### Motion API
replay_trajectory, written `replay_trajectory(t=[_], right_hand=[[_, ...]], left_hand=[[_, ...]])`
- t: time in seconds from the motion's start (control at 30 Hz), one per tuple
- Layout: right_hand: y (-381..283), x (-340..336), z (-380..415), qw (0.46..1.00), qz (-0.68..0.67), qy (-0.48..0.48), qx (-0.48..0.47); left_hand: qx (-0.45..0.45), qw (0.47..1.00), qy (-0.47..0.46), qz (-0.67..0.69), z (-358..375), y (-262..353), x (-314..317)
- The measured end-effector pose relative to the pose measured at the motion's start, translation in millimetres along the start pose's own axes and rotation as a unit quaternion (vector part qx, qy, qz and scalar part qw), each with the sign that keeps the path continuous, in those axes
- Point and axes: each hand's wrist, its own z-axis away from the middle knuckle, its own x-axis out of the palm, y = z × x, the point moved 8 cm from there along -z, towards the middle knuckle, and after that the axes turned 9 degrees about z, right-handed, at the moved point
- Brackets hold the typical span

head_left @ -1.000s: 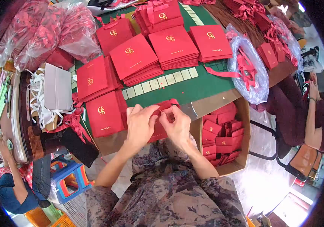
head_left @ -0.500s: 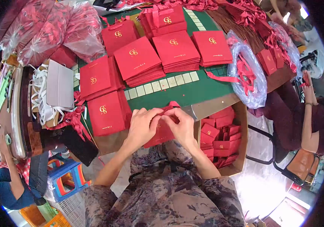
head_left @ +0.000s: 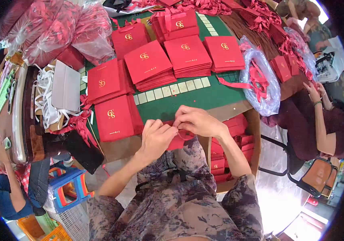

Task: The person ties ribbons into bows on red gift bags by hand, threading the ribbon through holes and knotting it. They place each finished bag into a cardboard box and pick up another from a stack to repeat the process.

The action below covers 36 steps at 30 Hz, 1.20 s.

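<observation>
A small red paper bag (head_left: pixel 175 144) is held between my two hands at the near edge of the table, mostly covered by my fingers. My left hand (head_left: pixel 158 138) is closed on its left side. Pinched at the bag's top is a red ribbon (head_left: pixel 186 135), which my right hand (head_left: pixel 200 122) grips, fingertips almost touching those of my left. Close to my left hand lies a stack of flat red bags with a gold logo (head_left: pixel 115 119). Below my right forearm a cardboard box (head_left: pixel 254 160) holds many red bags (head_left: pixel 217 164).
More stacks of red bags (head_left: pixel 148 60) stand on the green mat (head_left: pixel 220 95). Plastic sacks of red ribbon bags (head_left: pixel 55 32) fill the back left. White bags with ribbons (head_left: pixel 65 86) stand at left, a clear plastic bag (head_left: pixel 263 96) at right. Other people sit on both sides.
My right hand has shifted slightly right and up over the bag, and a ribbon loop now shows below it. The bag sits lower and is more covered. The view has shifted slightly.
</observation>
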Motion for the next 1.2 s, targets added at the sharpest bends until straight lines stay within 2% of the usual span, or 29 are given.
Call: replay_trajectory(t=[0.1,0.23,0.3,0.33,0.37,0.43,0.5,0.57,0.63,0.7,0.77,0.8,0.9,0.93,1.0,1.03,1.1,1.13,1.17,1.2], right_hand=[[-3,4,-1,0.998,0.034,-0.046,-0.003],[4,11,-8,0.997,0.027,-0.073,-0.002],[3,-11,-15,0.997,-0.042,0.052,-0.049],[2,-26,-18,0.990,-0.038,0.116,-0.068],[12,-32,-21,0.990,-0.056,0.133,-0.007],[23,-38,-26,0.986,0.008,0.165,0.015],[34,-32,-30,0.984,0.010,0.173,0.028],[44,-25,-32,0.983,0.012,0.177,0.041],[48,-20,-31,0.978,0.065,0.188,0.067],[54,-19,-21,0.972,0.032,0.207,0.105],[48,-12,-8,0.983,-0.057,0.139,0.103],[41,-4,-4,0.995,0.030,0.091,0.036],[36,17,13,0.998,0.050,-0.018,0.033],[36,15,21,0.998,0.052,-0.019,0.031],[40,-4,40,0.994,-0.042,0.049,0.086],[33,-9,50,0.995,-0.041,0.047,0.084],[35,-17,75,0.964,-0.161,0.064,0.203],[31,-16,80,0.949,-0.242,0.065,0.192],[24,-12,81,0.950,-0.239,0.062,0.191],[24,-9,82,0.904,-0.329,0.129,0.243]], left_hand=[[0.036,0.999,-0.011,-0.005,5,4,0],[0.022,0.999,-0.023,-0.004,0,-3,-2],[0.006,0.993,-0.096,0.069,0,-5,3],[0.004,0.993,-0.092,0.067,1,-7,4],[-0.024,0.995,-0.075,0.065,2,-14,3],[-0.049,0.995,-0.058,0.063,1,-21,0],[-0.092,0.991,-0.042,0.083,1,-32,-4],[-0.098,0.991,-0.041,0.081,2,-35,-4],[-0.147,0.982,-0.059,0.101,6,-48,1],[-0.172,0.978,-0.054,0.103,8,-57,-1],[-0.197,0.974,-0.043,0.103,8,-67,-4],[-0.202,0.971,-0.033,0.121,8,-71,-5],[-0.212,0.968,-0.018,0.134,3,-78,-10],[-0.226,0.965,-0.010,0.133,3,-83,-10],[-0.235,0.964,-0.004,0.128,2,-92,-8],[-0.236,0.963,-0.001,0.127,1,-96,-6],[-0.226,0.965,0.025,0.134,-5,-100,-3],[-0.242,0.963,-0.013,0.122,-7,-102,3],[-0.242,0.962,-0.010,0.123,-8,-99,5],[-0.200,0.977,0.031,0.070,-13,-89,1]])
